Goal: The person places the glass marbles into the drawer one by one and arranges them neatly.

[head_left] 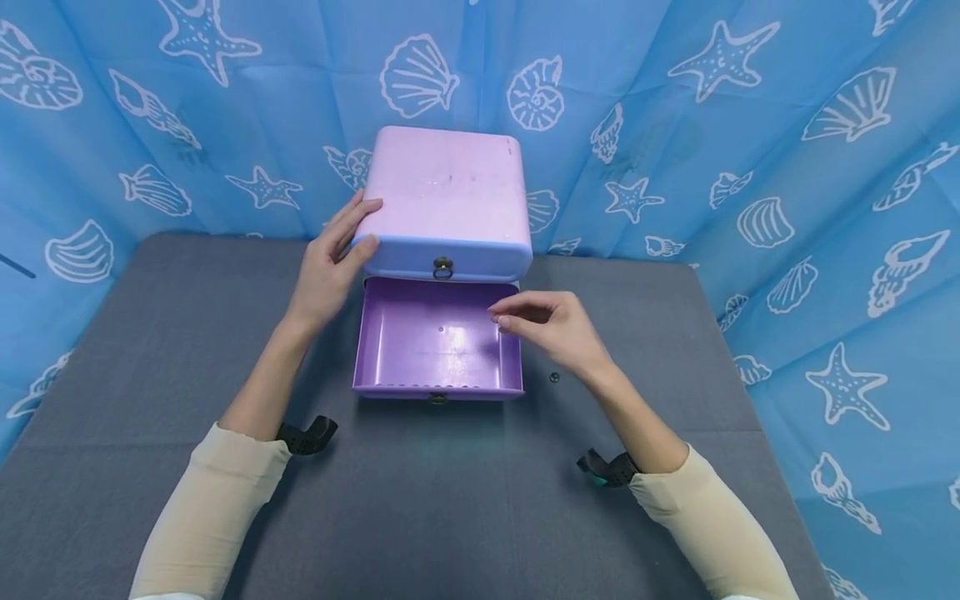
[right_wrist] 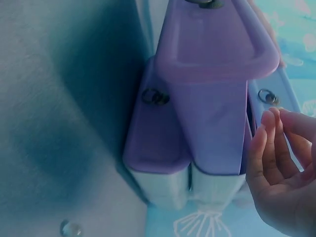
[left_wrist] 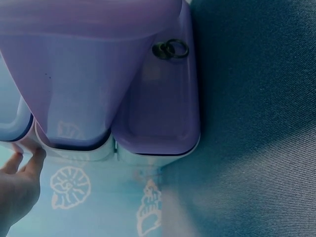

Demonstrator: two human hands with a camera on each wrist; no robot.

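A small chest of drawers [head_left: 450, 179] with a pale pink top stands at the back of the table. Its blue top drawer [head_left: 480, 260] is closed, while the purple middle drawer [head_left: 405, 333] is pulled well out and shows a bare inside. Below sits a closed purple bottom drawer [left_wrist: 163, 98]. My left hand [head_left: 330, 262] rests against the chest's left side, fingers fairly straight and thumb near the front corner. Over the right edge of the pulled-out drawer, my right hand [head_left: 551, 325] brings thumb and fingertips together; I cannot tell whether something tiny is between them.
A small shiny round piece [head_left: 554, 377] lies on the grey table [head_left: 450, 500] right of the open drawer. Ring pulls [head_left: 442, 267] hang on the drawer fronts. Behind the chest, a blue curtain [head_left: 480, 75] with white shells meets the table's back edge.
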